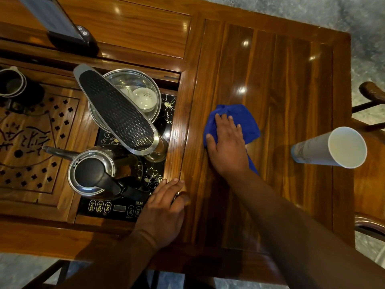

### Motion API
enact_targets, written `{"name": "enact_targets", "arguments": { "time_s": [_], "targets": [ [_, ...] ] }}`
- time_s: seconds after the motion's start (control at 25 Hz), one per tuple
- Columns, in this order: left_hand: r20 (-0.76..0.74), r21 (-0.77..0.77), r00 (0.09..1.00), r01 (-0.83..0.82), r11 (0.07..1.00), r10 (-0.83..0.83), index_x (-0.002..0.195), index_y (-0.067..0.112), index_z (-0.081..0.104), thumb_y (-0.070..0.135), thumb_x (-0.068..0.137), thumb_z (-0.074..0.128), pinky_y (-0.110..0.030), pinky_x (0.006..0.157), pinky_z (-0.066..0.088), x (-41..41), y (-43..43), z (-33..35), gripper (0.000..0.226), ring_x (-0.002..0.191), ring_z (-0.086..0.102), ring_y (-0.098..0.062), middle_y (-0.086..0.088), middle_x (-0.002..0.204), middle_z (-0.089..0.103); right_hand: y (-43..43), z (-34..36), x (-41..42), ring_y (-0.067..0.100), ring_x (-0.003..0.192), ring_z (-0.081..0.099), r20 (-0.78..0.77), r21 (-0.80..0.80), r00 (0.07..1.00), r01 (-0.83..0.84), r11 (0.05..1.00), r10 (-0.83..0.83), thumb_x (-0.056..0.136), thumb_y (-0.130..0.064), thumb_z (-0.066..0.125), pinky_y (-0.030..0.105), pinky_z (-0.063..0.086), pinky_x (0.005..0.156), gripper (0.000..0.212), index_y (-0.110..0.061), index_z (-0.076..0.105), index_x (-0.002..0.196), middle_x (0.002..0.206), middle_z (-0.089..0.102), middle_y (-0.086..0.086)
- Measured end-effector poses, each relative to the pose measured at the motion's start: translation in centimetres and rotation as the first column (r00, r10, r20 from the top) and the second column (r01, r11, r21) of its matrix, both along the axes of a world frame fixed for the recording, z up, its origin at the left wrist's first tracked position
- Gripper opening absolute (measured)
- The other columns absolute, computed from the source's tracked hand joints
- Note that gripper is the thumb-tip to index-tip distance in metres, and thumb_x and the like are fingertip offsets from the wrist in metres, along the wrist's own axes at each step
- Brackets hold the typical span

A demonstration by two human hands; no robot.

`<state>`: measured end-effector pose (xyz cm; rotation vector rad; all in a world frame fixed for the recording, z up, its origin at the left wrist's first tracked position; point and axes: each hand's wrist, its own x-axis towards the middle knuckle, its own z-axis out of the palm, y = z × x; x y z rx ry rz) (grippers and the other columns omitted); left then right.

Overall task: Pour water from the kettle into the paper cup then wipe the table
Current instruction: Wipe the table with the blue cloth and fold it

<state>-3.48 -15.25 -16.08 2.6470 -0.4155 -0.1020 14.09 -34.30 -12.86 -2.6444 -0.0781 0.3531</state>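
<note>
A steel kettle [91, 172] with a black lid and handle sits on the black cooktop [116, 207] at the left. The white paper cup [331, 148] stands upright near the table's right edge. A blue cloth [239, 119] lies on the glossy wooden table [287, 90], pressed flat under my right hand [227, 147], whose fingers are spread over it. My left hand [164, 207] rests flat on the table's raised wooden strip beside the cooktop, holding nothing. I cannot tell the water level in the cup.
A steel bowl [123, 80] holding a small white cup sits behind the kettle, under a black-topped tap arm [116, 111]. A carved wooden tea tray [31, 142] lies at far left, and a dark device [62, 26] at the back. Chair arms [370, 94] stand right of the table.
</note>
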Motion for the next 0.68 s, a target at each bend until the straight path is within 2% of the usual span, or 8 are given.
{"name": "enact_targets", "arguments": {
  "time_s": [0.12,0.24,0.36,0.48,0.56,0.68],
  "targets": [
    [0.037,-0.001,0.999,-0.011,1.0,0.011,0.111,0.021,0.072,0.021,0.094,0.057,-0.043,0.128,0.026,-0.1,-0.1,0.0,0.022,0.143,0.052,-0.026,-0.009,0.143,0.063,0.6,-0.1,-0.6,0.023,0.161,0.025,0.04,0.057,0.989,-0.146,0.988,0.144,0.109,-0.022,0.044,0.045,0.012,0.134,0.054,-0.013,0.039,0.163,0.171,0.038,0.009],
    [0.079,-0.018,0.997,-0.007,1.0,0.008,0.111,0.017,0.073,0.017,0.093,0.058,-0.047,0.126,0.03,0.0,-0.1,-0.3,0.024,0.14,0.055,-0.03,-0.011,0.141,0.064,0.7,-0.2,-4.3,0.025,0.157,0.034,0.041,0.066,0.939,-0.345,0.936,0.343,0.104,-0.019,0.044,0.05,0.021,0.131,0.053,-0.015,0.05,0.157,0.163,0.051,0.006],
    [0.106,-0.013,0.994,-0.003,1.0,0.004,0.11,0.013,0.074,0.015,0.093,0.056,-0.05,0.123,0.035,0.0,-0.2,-0.6,0.025,0.136,0.058,-0.034,-0.015,0.136,0.067,-0.9,0.0,-9.6,0.02,0.16,0.028,-0.025,0.093,0.899,-0.433,0.897,0.437,0.103,-0.03,0.037,0.042,0.01,0.131,0.057,-0.021,0.049,0.157,0.164,0.05,0.0],
    [0.099,-0.025,0.995,0.014,1.0,-0.012,0.11,0.009,0.074,0.015,0.098,0.051,-0.052,0.124,0.033,-0.1,0.0,-0.8,0.028,0.136,0.057,-0.037,-0.018,0.137,0.065,-4.7,0.1,-13.3,0.013,0.16,0.02,-0.045,0.074,0.838,-0.54,0.839,0.544,0.101,-0.031,0.043,0.035,-0.002,0.132,0.059,-0.026,0.046,0.159,0.166,0.046,-0.003],
    [0.091,-0.031,0.996,0.022,0.999,-0.019,0.111,0.008,0.074,0.018,0.101,0.045,-0.052,0.125,0.03,-0.2,0.0,-0.8,0.032,0.138,0.055,-0.037,-0.018,0.139,0.064,-6.8,0.4,-12.2,0.016,0.159,0.024,-0.035,0.074,0.846,-0.528,0.846,0.532,0.099,-0.025,0.049,0.035,0.0,0.131,0.059,-0.027,0.047,0.157,0.165,0.048,-0.002],
    [0.079,-0.039,0.997,0.024,0.999,-0.021,0.111,0.009,0.074,0.021,0.104,0.04,-0.05,0.126,0.028,0.0,-0.1,-0.6,0.036,0.139,0.054,-0.035,-0.017,0.14,0.063,-6.8,0.6,-6.3,0.023,0.16,0.026,-0.018,0.026,0.948,-0.318,0.948,0.318,0.101,-0.012,0.056,0.041,0.004,0.13,0.06,-0.024,0.047,0.158,0.166,0.046,0.004]
  ]
}}
